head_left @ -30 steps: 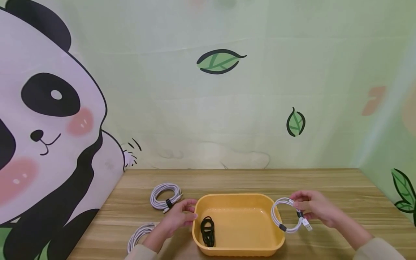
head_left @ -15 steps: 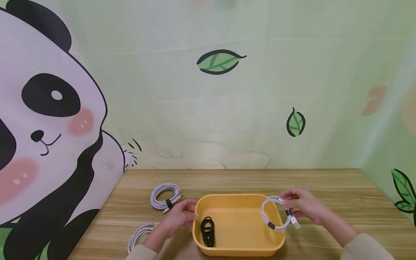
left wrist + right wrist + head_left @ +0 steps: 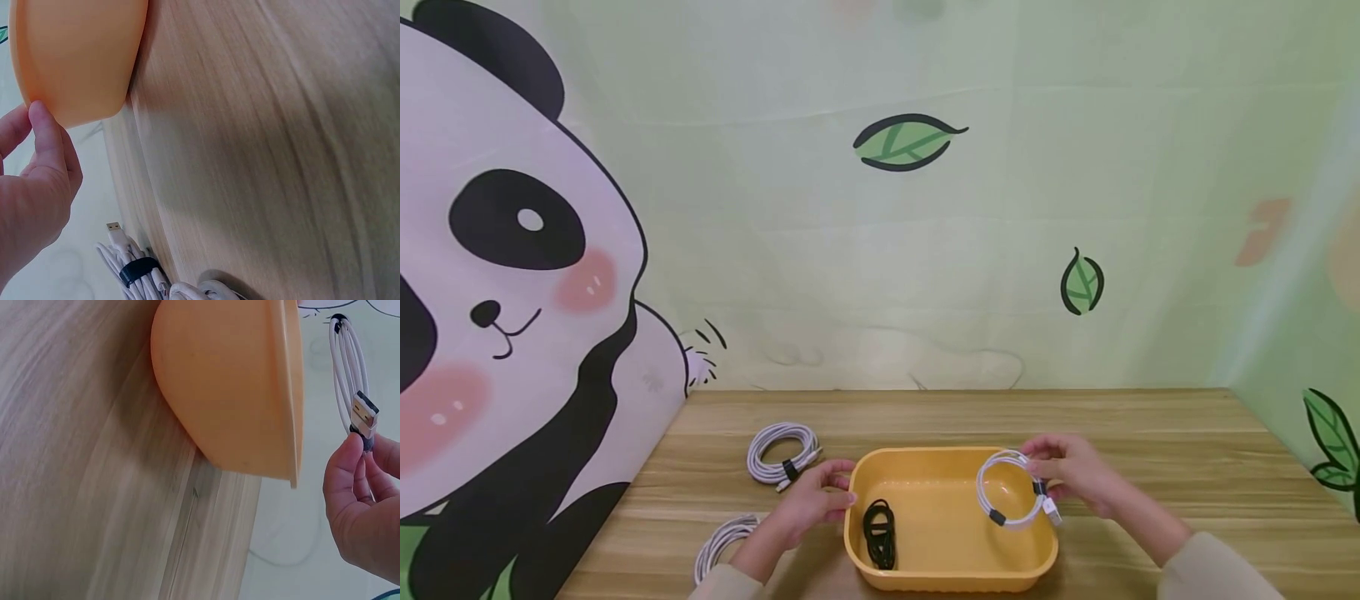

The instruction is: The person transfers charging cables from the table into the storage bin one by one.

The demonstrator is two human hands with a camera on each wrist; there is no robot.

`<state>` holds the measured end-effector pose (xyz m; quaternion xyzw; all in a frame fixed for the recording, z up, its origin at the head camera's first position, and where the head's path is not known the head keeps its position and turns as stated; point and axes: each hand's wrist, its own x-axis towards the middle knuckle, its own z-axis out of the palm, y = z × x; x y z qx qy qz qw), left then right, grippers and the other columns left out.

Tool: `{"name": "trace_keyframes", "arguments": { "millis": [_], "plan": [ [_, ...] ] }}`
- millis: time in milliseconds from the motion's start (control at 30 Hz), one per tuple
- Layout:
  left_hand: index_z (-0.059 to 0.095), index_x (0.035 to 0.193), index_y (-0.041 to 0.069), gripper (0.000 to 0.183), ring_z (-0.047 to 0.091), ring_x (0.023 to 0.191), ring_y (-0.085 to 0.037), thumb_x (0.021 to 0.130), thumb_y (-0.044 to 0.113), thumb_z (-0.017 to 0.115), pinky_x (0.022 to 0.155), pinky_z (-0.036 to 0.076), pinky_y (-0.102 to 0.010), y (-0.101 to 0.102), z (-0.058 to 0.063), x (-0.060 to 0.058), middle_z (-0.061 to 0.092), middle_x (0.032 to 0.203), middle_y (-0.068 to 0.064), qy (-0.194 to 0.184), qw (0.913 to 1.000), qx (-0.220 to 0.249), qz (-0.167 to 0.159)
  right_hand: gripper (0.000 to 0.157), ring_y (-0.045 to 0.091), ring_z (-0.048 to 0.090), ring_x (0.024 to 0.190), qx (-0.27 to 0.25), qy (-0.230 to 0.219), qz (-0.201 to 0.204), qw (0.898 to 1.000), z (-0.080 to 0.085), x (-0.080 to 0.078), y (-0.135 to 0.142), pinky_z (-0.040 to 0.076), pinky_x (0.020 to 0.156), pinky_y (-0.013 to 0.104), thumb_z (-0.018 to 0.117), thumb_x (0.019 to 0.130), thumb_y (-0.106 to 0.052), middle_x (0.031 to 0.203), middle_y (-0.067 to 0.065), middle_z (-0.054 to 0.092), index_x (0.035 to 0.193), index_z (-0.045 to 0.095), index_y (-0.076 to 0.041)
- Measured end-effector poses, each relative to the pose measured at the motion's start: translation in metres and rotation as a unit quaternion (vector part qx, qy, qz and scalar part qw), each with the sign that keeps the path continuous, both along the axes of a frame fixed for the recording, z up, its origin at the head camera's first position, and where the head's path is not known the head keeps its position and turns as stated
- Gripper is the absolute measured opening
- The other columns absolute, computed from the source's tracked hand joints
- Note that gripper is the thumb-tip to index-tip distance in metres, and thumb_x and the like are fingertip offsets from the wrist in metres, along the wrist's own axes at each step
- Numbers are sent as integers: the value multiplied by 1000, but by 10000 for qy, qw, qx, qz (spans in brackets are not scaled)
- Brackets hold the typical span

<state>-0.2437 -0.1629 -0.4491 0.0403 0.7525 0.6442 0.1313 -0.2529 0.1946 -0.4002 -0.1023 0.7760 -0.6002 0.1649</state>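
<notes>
My right hand (image 3: 1071, 471) pinches a coiled white USB cable (image 3: 996, 512) by its black tie, close to the plug; the loop hangs above the right part of a yellow plastic basin (image 3: 955, 581). In the right wrist view the metal USB plug (image 3: 364, 415) sticks up just past the thumb and fingertips. At the basin's left side, my left hand (image 3: 805, 504) holds the rim, thumb tip and forefinger right at its edge in the left wrist view. A coiled black cable (image 3: 880, 533) lies inside the basin at the left.
Left of the basin, a thick light-grey coiled cable (image 3: 781, 433) with a black strap lies on the wooden table (image 3: 1150, 417). Another grey coil (image 3: 718, 542) sits nearer, partly hidden by my left forearm. A panda-printed backdrop (image 3: 820, 250) stands behind the table.
My right hand has carried the white USB cable leftward, from beside the basin's right edge to over its inside. The left hand and the basin have stayed in place.
</notes>
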Motion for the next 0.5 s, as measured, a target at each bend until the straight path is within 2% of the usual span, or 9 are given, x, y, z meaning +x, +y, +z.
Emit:
{"name": "trace_keyframes", "arguments": {
  "millis": [167, 500],
  "plan": [
    [40, 123, -7, 49, 52, 73, -11, 78, -4, 57, 66, 52, -27, 0, 1, 0, 48, 96, -13, -5, 10000, 22, -4, 33, 11, 49, 64, 26, -29, -154, 9999, -1, -1, -9, 46, 52, 21, 54, 83, -6, 87, 7, 54, 110, 47, 11],
    [40, 123, -7, 49, 53, 73, -11, 77, -4, 58, 66, 52, -27, 0, 1, 0, 48, 95, -12, -26, 10000, 30, -5, 31, 12, 50, 62, 93, -78, -213, 9997, -2, -3, -26, 47, 52, 21, 54, 83, -7, 87, 8, 55, 110, 49, 8]
  ]
}}
